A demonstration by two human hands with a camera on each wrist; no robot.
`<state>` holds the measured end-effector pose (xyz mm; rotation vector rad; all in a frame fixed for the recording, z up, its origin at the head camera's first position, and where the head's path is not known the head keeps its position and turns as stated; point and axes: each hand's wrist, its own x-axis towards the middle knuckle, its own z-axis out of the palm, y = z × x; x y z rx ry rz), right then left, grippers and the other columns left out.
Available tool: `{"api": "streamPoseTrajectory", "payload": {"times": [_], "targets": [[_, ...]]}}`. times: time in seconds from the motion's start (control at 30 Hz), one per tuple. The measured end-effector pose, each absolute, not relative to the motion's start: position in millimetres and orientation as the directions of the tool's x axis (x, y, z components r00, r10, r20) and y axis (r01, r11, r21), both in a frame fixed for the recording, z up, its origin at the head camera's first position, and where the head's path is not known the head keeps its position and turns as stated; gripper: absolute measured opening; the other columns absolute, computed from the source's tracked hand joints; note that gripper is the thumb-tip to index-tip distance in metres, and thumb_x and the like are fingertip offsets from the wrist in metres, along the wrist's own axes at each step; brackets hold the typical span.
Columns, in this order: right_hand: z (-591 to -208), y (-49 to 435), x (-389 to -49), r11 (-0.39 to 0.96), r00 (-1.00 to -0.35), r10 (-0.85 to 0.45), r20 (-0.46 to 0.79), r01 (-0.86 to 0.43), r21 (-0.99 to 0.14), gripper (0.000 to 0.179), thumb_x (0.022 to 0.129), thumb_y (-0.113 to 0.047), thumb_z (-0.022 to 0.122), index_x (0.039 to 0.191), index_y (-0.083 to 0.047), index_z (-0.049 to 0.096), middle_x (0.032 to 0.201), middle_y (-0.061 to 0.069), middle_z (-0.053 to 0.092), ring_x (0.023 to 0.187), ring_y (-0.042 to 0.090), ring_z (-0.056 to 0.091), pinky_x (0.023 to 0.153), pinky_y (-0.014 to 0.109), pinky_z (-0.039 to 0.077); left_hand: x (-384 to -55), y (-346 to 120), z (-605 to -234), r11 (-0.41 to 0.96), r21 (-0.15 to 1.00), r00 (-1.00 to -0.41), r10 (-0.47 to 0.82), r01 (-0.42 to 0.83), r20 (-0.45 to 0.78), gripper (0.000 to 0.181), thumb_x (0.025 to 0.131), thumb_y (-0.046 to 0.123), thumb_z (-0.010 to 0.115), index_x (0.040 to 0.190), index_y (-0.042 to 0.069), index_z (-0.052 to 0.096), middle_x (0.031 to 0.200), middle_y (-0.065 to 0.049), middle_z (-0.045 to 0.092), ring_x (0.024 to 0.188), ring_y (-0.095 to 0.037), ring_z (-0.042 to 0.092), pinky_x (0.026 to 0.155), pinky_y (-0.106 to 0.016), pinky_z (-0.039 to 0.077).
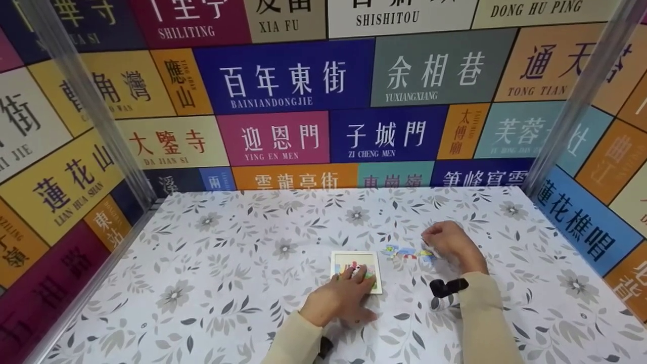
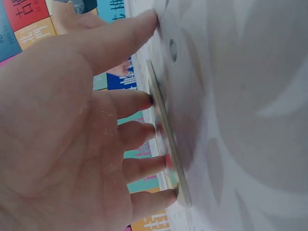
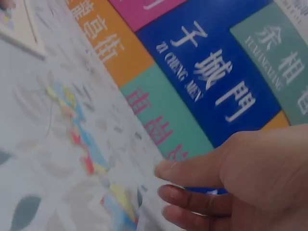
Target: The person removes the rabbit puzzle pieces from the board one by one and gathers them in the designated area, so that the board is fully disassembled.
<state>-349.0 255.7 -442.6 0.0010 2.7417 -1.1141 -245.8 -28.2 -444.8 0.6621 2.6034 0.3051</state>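
Note:
A small square jigsaw puzzle (image 1: 373,273) with a pale frame lies on the table. Its upper part shows a bare cream base, and coloured picture pieces fill the lower part. My left hand (image 1: 339,299) rests on it from the near side, with extended fingertips touching its face and the thumb off to the side. To its right, several loose puzzle pieces (image 1: 407,252) lie in a row. Just beyond their right end hovers my right hand (image 1: 451,241), with fingers loosely bent. In the right wrist view, nothing shows clearly between its thumb and fingertips.
A white cloth with grey leaves and flowers covers the table (image 1: 227,283). Behind it stands a backdrop (image 1: 283,76) of coloured signs with Chinese lettering. Clear upright posts (image 1: 576,101) rise at the table's back corners. Black straps (image 1: 448,287) sit at the wrists.

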Motion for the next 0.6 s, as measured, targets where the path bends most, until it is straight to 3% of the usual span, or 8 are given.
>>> {"api": "streamPoseTrajectory", "payload": {"times": [0.17,0.3,0.43,0.6], "targets": [[-424.0,226.9,-347.3,0.695,-0.983,-0.176,-0.053,-0.086,-0.714,0.031,0.102,-0.025,0.058,0.12,-0.002,0.067,0.123,0.021,0.066,0.111,0.036,0.062,0.092,0.049,0.051,-243.3,-33.5,-440.7,0.859,0.309,-0.801,0.499,0.407,-0.33,0.076,0.094,0.047,0.065,0.159,0.025,0.031,0.17,0.001,0.016,0.157,-0.031,0.014,0.125,-0.052,0.021],[-418.5,198.3,-345.3,0.628,-0.966,-0.259,0.023,-0.187,-0.755,0.029,0.102,-0.026,0.06,0.119,-0.006,0.07,0.12,0.017,0.068,0.111,0.034,0.064,0.093,0.048,0.051,-237.7,-37.1,-440.9,0.87,0.272,-0.8,0.488,0.411,-0.349,0.077,0.093,0.049,0.065,0.158,0.027,0.031,0.169,0.002,0.021,0.157,-0.031,0.017,0.124,-0.055,0.021],[-422.6,169.4,-343.2,0.569,-0.944,-0.325,0.056,-0.243,-0.786,0.023,0.101,-0.024,0.062,0.115,-0.009,0.072,0.117,0.013,0.07,0.107,0.029,0.065,0.091,0.045,0.053,-231.8,-38.1,-442.7,0.881,0.243,-0.802,0.472,0.407,-0.368,0.078,0.092,0.052,0.065,0.158,0.028,0.031,0.168,0.003,0.022,0.157,-0.03,0.017,0.124,-0.054,0.022],[-432.6,136.2,-339.9,0.523,-0.923,-0.384,0.03,-0.244,-0.817,0.02,0.1,-0.021,0.062,0.112,-0.01,0.074,0.117,0.009,0.07,0.113,0.027,0.063,0.098,0.047,0.051,-229.9,-42.5,-443.1,0.877,0.245,-0.803,0.478,0.413,-0.356,0.076,0.092,0.051,0.066,0.157,0.027,0.035,0.168,0.002,0.025,0.156,-0.03,0.018,0.125,-0.051,0.023]]}}
